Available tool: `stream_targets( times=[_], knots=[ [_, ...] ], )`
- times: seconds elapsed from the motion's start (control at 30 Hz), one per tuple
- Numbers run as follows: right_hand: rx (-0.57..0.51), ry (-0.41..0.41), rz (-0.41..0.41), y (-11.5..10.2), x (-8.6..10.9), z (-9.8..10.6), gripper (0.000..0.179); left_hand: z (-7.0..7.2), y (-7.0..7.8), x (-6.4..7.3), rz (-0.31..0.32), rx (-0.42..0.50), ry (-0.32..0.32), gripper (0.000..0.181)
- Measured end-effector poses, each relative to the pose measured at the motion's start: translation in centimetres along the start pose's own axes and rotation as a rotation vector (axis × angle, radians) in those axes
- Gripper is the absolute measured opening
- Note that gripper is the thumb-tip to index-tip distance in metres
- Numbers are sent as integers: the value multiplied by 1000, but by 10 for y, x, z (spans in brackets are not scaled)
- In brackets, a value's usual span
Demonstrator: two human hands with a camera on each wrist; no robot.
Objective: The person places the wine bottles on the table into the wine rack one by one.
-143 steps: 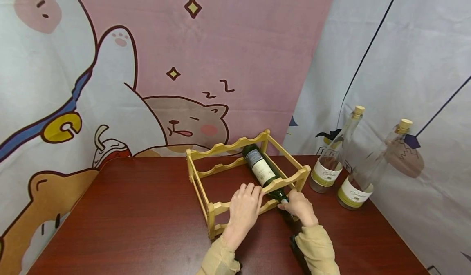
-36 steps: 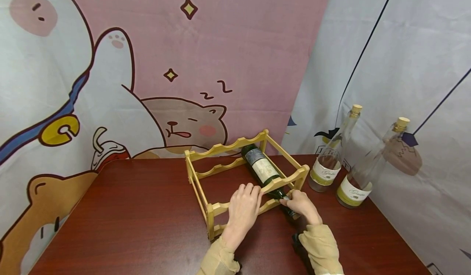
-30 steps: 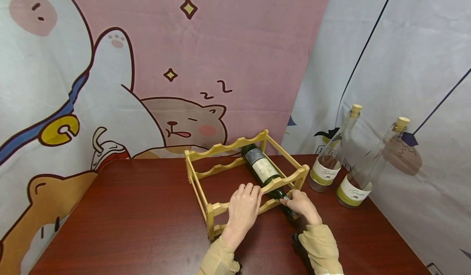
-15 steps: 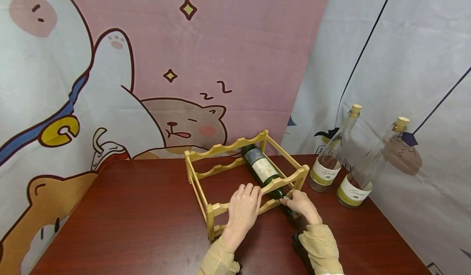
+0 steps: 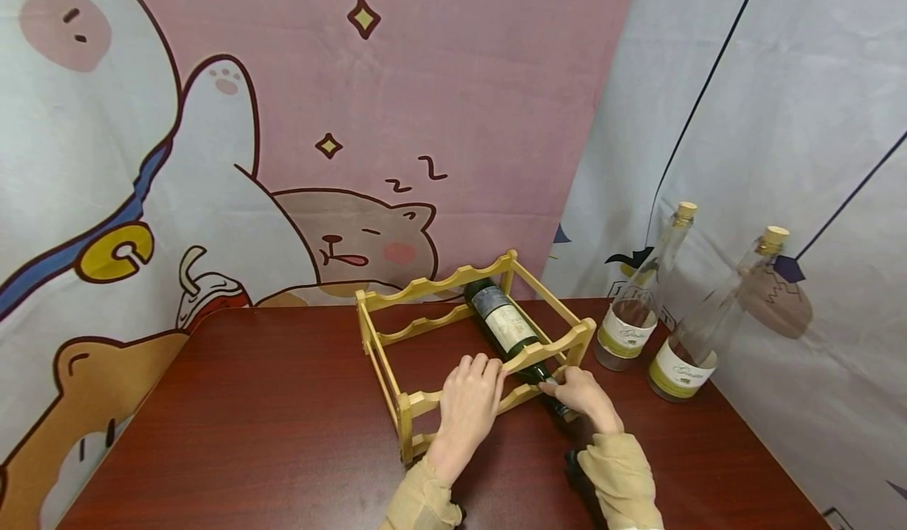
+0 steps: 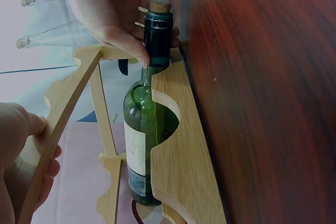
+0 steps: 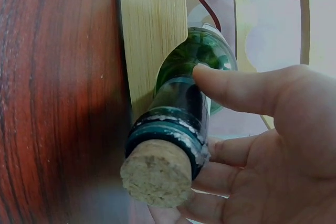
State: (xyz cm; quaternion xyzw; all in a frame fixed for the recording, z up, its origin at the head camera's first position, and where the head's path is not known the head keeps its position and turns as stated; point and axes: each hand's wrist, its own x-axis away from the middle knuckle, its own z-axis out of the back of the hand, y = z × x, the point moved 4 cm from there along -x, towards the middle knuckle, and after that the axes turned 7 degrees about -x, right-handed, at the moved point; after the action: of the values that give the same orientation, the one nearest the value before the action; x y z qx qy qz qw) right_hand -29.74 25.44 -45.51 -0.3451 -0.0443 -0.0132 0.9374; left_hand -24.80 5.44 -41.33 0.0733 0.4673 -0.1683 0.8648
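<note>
A green wine bottle (image 5: 510, 328) with a pale label lies in the lower tier of a wooden wine rack (image 5: 441, 283), at its right end. Its corked neck points toward me, out past the front rail. My right hand (image 5: 584, 398) holds that neck, thumb on one side and fingers round the other; the cork (image 7: 156, 174) stays uncovered in the right wrist view. On the rack's upper front rail, my left hand (image 5: 471, 401) grips the wood, with thumb and fingertips on opposite sides in the left wrist view. The rail hides part of the bottle's shoulder.
Two clear corked bottles, a nearer one (image 5: 683, 368) and a farther one (image 5: 627, 331), stand upright to the right of the rack. The dark red table (image 5: 269, 404) extends left and front. A cartoon-printed cloth (image 5: 496, 105) hangs behind.
Since the earliest frame, my right hand has shifted slightly right on the neck, and more of the neck's corked end shows. Left hand, rack and bottle body look the same.
</note>
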Motion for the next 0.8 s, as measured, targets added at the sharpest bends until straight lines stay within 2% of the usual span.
stream_targets(
  times=[0.23,0.43,0.8],
  knots=[
    [-38,2,-24,2,1,5,23,0,0,0,-2,1,5,11],
    [15,32,0,1,4,14,25,0,0,0,-1,4,0,12],
    [52,90,-15,1,8,27,31,-1,0,0,-2,7,13,11]
  ],
)
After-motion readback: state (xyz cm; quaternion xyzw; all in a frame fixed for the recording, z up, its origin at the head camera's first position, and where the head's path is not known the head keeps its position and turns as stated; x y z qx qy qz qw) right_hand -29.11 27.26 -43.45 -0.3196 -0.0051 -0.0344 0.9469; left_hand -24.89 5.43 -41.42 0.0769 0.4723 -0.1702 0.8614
